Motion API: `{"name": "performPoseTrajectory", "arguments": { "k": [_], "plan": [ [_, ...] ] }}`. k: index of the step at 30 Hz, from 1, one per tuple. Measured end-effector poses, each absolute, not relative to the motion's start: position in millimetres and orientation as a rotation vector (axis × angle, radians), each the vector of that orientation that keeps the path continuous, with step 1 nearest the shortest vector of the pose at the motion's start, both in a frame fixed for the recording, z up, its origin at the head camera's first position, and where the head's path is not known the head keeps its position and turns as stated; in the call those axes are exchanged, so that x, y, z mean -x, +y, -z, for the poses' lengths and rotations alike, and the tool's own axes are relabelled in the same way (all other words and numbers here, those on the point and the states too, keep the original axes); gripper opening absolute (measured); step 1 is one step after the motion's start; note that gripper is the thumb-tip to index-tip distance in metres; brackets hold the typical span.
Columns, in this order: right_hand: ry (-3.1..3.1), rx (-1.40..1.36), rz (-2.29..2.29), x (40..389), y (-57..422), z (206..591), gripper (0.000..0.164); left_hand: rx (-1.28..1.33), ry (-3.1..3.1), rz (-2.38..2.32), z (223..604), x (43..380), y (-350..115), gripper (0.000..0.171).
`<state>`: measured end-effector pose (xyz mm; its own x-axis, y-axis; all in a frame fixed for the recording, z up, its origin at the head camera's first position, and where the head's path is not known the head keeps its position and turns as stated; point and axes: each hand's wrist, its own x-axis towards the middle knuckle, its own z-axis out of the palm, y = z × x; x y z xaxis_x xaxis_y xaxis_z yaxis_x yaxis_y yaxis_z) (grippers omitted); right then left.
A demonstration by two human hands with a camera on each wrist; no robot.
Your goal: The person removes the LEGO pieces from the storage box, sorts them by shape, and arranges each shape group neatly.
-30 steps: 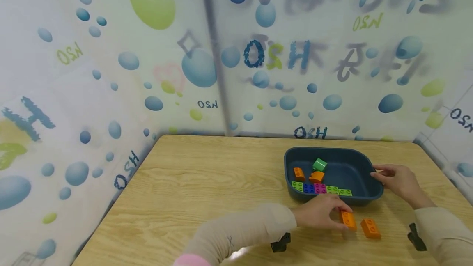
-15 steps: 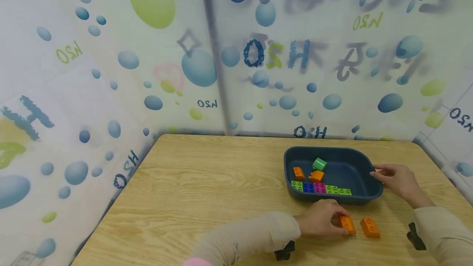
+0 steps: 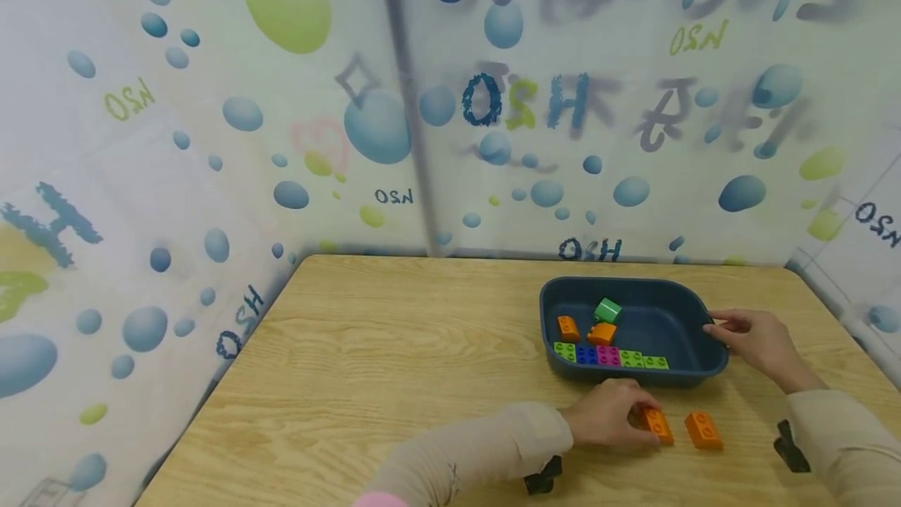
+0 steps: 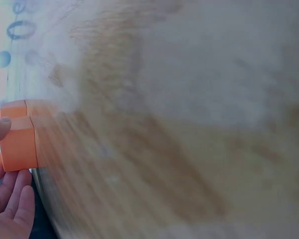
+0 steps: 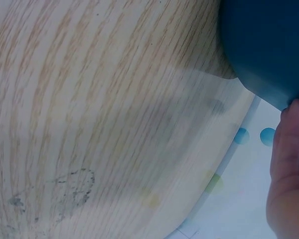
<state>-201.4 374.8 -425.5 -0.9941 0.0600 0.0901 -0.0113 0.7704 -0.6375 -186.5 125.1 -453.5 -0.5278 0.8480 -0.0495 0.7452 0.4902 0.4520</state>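
Note:
My left hand (image 3: 611, 415) pinches an orange two-stud toy brick (image 3: 658, 425) between thumb and fingers, low over the table just in front of the dark blue tray (image 3: 669, 379). In the left wrist view the thumb lies on one side of that brick (image 4: 19, 149) and the fingers on the other. A second orange brick (image 3: 704, 430) rests on the table a short way to its right. At the tray's right end, my right hand (image 3: 760, 343) grips the rim; the right wrist view shows its fingers (image 5: 289, 144) against the tray wall (image 5: 269, 55).
Inside the tray, a row of lime, blue and magenta bricks (image 3: 608, 356) lies along the near wall. Behind it are two orange bricks (image 3: 601, 334) and a green one (image 3: 608, 311). The wooden table (image 3: 394, 335) meets a patterned wall (image 3: 493, 178) at the back.
My left hand has shifted slightly toward me with the orange brick in its pinch. The right hand stays on the tray rim, and the tray's contents look the same.

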Motion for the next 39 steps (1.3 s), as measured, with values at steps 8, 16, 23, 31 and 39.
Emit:
{"name": "performPoseTrajectory", "arguments": {
  "k": [8, 16, 23, 31, 39],
  "plan": [
    [-2.864, 0.046, -1.018, 202.2, 374.6, 423.9, 0.054, -1.347, 2.472, -0.561, 454.6, 186.4, 124.2, 0.039],
    [-2.854, 0.028, -1.048, 205.6, 378.6, 429.3, 0.053, -1.337, 2.443, -0.561, 454.4, 188.0, 123.0, 0.041],
    [-2.823, 0.042, -1.091, 216.2, 395.1, 452.2, 0.065, -1.310, 2.414, -0.551, 457.5, 190.7, 120.0, 0.050],
    [-2.848, 0.062, -1.080, 206.2, 378.5, 432.6, 0.049, -1.277, 2.377, -0.587, 453.2, 189.6, 110.7, 0.050],
    [-2.853, 0.029, -1.051, 200.0, 372.2, 424.5, 0.049, -1.409, 2.419, -0.557, 444.2, 184.8, 90.6, 0.052]
  ]
}}
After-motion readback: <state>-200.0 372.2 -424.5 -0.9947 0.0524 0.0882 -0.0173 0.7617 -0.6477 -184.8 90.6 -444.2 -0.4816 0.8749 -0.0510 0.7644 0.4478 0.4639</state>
